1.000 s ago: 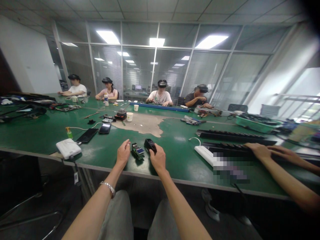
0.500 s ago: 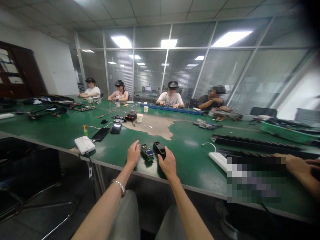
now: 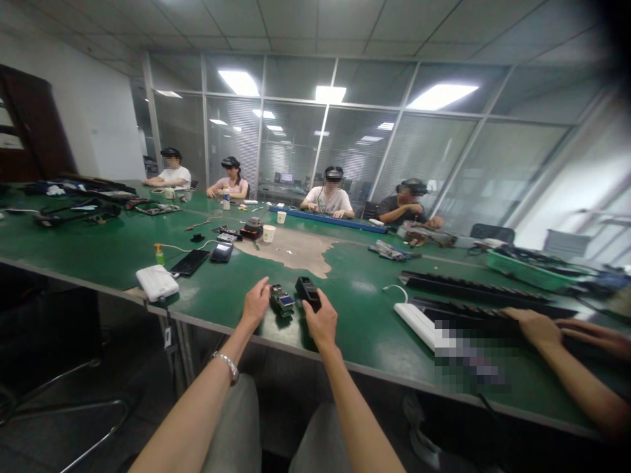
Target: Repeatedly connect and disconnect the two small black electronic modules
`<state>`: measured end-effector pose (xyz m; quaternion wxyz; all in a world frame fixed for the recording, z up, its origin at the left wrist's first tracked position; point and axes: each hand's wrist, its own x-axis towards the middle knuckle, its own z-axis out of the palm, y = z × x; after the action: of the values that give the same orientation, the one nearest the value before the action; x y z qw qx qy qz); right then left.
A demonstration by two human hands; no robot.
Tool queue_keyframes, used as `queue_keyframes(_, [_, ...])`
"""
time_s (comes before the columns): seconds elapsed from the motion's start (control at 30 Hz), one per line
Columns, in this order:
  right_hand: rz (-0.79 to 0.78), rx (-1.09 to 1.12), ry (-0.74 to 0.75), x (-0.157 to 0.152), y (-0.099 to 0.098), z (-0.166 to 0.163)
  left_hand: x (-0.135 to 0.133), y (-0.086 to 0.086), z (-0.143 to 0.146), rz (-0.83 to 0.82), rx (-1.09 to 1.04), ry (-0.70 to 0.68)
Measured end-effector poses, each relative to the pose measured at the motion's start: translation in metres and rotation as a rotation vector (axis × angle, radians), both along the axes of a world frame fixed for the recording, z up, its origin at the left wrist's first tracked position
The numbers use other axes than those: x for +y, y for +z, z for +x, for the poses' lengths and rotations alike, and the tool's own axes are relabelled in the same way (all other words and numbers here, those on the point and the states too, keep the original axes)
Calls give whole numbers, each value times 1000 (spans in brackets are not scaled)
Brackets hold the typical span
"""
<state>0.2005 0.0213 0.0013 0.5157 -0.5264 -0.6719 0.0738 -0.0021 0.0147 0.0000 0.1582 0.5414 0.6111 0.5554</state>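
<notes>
My right hand [image 3: 323,320] grips a small black plastic casing [image 3: 308,293], with the thumb on its near side, at the table's front edge. Just left of it, a small circuit board module [image 3: 282,301] with a little blue-grey screen rests on the green table [image 3: 355,322]. Beside that module is my left hand [image 3: 256,302], holding nothing, its fingers pointing forward; whether a fingertip touches the module is hard to tell. A silver bracelet circles my left wrist.
A white power bank [image 3: 158,283] and black phone [image 3: 191,262] lie to the left. On the right are a white power strip [image 3: 415,324], black slotted bars [image 3: 478,289] and a co-worker's hands [image 3: 537,328]. Paper cups [image 3: 269,233] stand farther back; several people sit opposite.
The view has shifted slightly, so everything sits a little farther left. My right hand still holds the black casing. The co-worker's hands on the right show more fully.
</notes>
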Motion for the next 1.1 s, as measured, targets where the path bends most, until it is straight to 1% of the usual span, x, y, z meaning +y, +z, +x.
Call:
queue_keyframes(0.07, [-9, 88, -11, -3, 11, -5, 0, 0, 0, 4, -3, -2])
queue_keyframes(0.17, [-15, 158, 50, -8, 28, -18, -1, 1, -1, 7, -17, 0])
queue_keyframes(0.27, [-15, 140, 110, -12, 40, -34, -3, 3, -2, 18, -36, 21])
queue_keyframes(0.33, [-24, 106, 116, -14, 43, -42, -4, 4, -2, 29, -34, 42])
queue_keyframes(0.57, [-52, -18, 141, -14, 32, -50, -2, 5, -3, 35, -29, 49])
queue_keyframes(0.83, [41, -145, 171, -25, 29, -50, -2, 5, -2, 24, -28, 54])
queue_keyframes(1.1, [61, -164, 198, -26, 15, -44, 0, 4, 0, 51, 69, 73])
